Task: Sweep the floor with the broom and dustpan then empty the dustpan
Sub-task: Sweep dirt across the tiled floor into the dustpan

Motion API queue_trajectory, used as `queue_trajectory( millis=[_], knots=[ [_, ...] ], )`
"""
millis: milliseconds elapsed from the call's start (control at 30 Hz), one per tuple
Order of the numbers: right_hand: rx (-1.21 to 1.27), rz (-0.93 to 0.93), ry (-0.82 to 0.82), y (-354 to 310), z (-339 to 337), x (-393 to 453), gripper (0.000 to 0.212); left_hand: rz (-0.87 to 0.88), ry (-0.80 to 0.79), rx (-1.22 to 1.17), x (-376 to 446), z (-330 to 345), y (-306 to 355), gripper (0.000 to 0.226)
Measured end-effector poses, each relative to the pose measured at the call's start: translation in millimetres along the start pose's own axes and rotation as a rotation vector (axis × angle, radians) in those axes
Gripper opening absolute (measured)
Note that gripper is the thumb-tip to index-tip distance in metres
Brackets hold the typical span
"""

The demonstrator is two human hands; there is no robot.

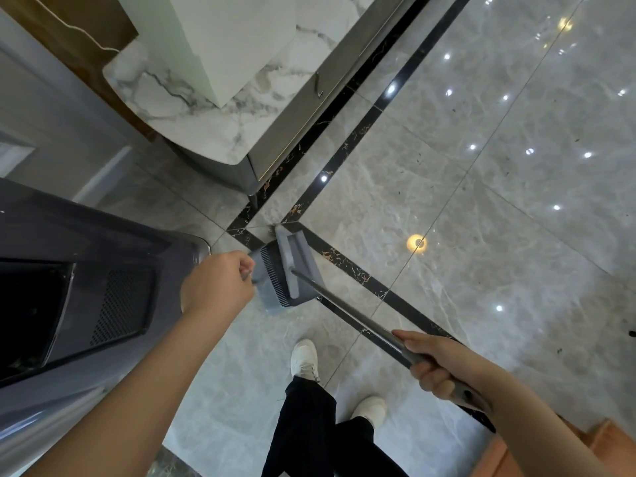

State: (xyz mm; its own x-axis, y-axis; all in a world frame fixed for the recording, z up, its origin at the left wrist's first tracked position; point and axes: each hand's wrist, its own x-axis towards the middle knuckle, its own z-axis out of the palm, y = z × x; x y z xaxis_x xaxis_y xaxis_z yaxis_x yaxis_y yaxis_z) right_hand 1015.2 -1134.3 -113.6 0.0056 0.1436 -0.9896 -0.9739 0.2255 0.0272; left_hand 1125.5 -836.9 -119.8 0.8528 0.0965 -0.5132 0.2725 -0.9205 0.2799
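My right hand grips the long grey handle of the broom. The broom's grey head sits on the marble floor, right beside the grey dustpan with its toothed comb edge. My left hand holds the dustpan's handle, fingers curled round it. Broom head and dustpan meet at the corner of the black floor border. A few bristles show at the head's far end. Small dark specks of dirt lie scattered on the tiles to the right.
A marble-topped cabinet stands ahead on the left. A large dark grey appliance stands close at my left. My feet in white shoes are below the dustpan. An orange-brown step edge shows at the lower right.
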Motion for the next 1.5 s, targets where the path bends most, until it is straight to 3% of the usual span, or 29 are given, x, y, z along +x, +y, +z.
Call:
queue_trajectory(
  millis=[200,433,600,1000,1133,1267,1500],
  knots=[
    [0.108,-0.071,0.076,7,-32,-14,0.03,-0.013,-0.093,-0.094,-13,-2,9,0.028],
    [0.274,-0.203,0.227,20,-100,-14,0.04,0.092,-0.174,-0.036,-25,14,82,0.028],
    [0.369,-0.251,0.334,50,-173,-21,0.041,0.238,-0.23,0.111,-40,45,153,0.021],
    [0.527,-0.302,0.526,137,-394,-39,0.036,0.427,-0.268,0.197,-102,145,348,0.022],
    [0.563,-0.245,0.633,162,-464,-45,0.05,0.443,-0.29,0.25,-121,182,401,0.026],
    [0.626,-0.204,0.729,187,-530,-55,0.052,0.462,-0.325,0.259,-144,219,456,0.028],
    [0.874,-0.17,0.659,197,-601,-47,0.045,0.44,-0.314,0.264,-162,262,512,0.028]
  ],
)
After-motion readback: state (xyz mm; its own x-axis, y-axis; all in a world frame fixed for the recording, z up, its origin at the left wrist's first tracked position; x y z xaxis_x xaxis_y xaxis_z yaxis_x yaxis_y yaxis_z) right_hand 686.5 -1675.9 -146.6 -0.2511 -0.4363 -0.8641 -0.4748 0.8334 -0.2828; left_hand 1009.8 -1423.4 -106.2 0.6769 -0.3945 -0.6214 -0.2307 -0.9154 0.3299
